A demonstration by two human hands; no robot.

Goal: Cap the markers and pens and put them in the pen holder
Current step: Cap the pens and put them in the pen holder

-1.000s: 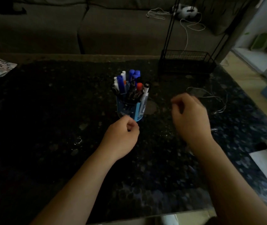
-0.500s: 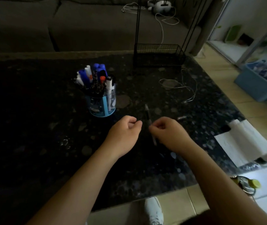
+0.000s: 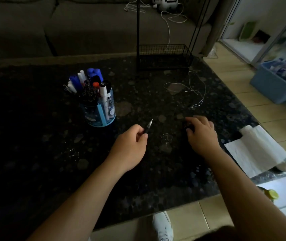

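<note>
A blue pen holder (image 3: 102,117) stands on the dark speckled table (image 3: 34,136), left of centre, packed with capped markers and pens (image 3: 93,84). My left hand (image 3: 130,145) is closed on an uncapped black pen (image 3: 148,126), whose metal tip points up and to the right, just right of the holder. My right hand (image 3: 202,133) rests palm down on the table further right. Its fingers curl over a small dark thing (image 3: 186,127) that I cannot make out. Whether it is gripped is hidden.
A black wire rack (image 3: 165,56) stands at the table's back edge. A thin white cord (image 3: 191,91) lies behind my right hand. White paper towels (image 3: 253,150) cover the right corner. A sofa is beyond the table, a blue bin (image 3: 276,84) on the floor at right.
The pen went from my right hand to my left hand, which now holds it tip up. My right hand moved right and down onto the table. The view panned right.
</note>
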